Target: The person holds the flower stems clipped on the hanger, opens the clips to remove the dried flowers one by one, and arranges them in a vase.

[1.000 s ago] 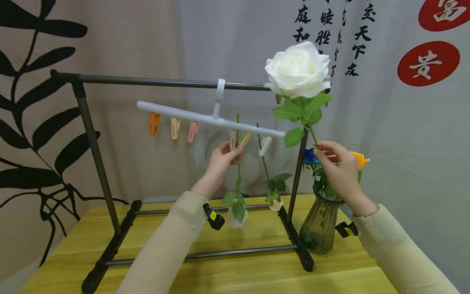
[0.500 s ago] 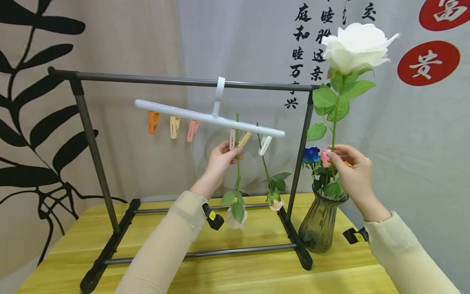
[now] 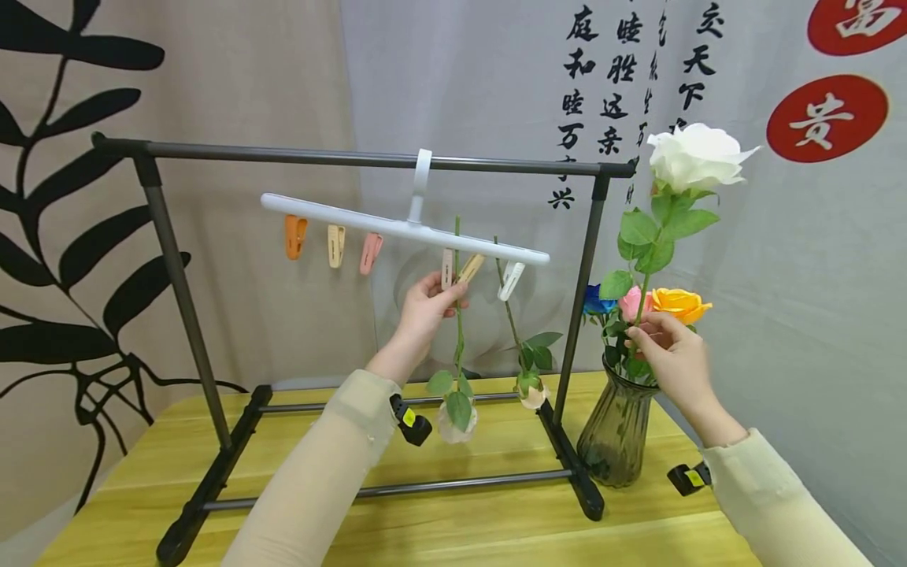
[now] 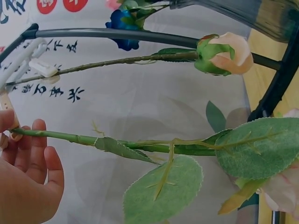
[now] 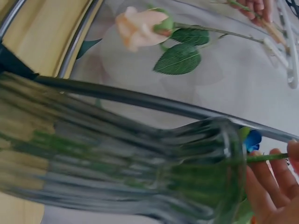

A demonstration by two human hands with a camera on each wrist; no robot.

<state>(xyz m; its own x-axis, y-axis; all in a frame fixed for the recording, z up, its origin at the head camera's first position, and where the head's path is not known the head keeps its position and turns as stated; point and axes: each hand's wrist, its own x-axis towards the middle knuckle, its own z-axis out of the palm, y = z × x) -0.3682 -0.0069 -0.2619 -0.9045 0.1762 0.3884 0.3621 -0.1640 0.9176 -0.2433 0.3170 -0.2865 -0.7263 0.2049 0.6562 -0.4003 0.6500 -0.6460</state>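
Note:
My left hand [image 3: 428, 307] pinches a tan clothespin [image 3: 471, 268] under the white hanger [image 3: 340, 214]. An upside-down pale rose [image 3: 457, 423] hangs there, its green stem [image 4: 74, 137] running past the fingertips. To its right, a white clothespin [image 3: 510, 281] holds a peach rosebud [image 4: 229, 53] head down. My right hand [image 3: 673, 358] grips the stem of a white rose [image 3: 697, 161], upright over the ribbed glass vase [image 3: 612, 441]. In the right wrist view the fingers are right at the vase's mouth, with green stems showing through the glass.
Blue [image 3: 598, 299], pink [image 3: 633, 303] and orange roses [image 3: 680, 303] stand in the vase. The hanger tilts down to the right from a dark rack's top bar [image 3: 283, 155]. Orange [image 3: 295, 236], cream and pink clothespins hang at its left. A wooden table [image 3: 496, 528] lies underneath.
My right hand has moved right, then lowered the white rose toward the vase; the flower first rose and then came down. My left hand has stayed at the clothespin.

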